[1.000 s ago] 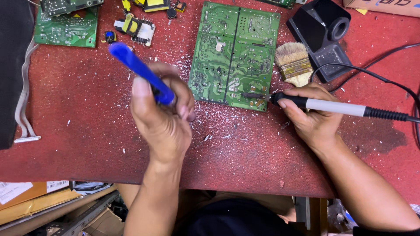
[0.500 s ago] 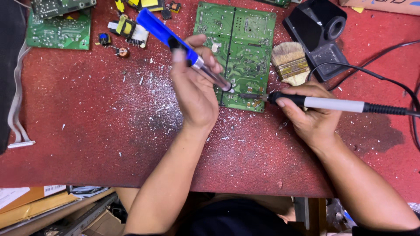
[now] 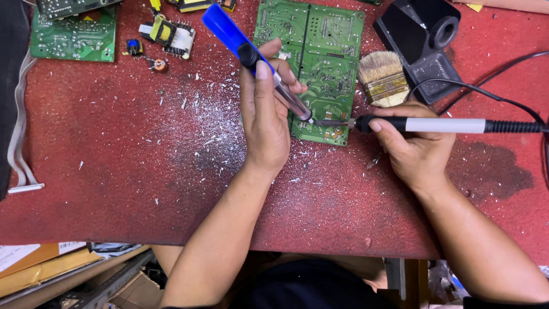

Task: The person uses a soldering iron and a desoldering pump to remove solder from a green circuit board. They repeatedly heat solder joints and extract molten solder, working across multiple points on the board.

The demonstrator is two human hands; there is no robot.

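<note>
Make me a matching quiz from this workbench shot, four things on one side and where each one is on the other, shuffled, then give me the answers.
Things:
1. blue desoldering pump
2. soldering iron
3. brush
4. small circuit board

Places:
A. far left corner of the red table
B. in the right hand
C. in the left hand
D. lying between the large circuit board and the black iron stand

Pairs: 1-C, 2-B, 3-D, 4-A
</note>
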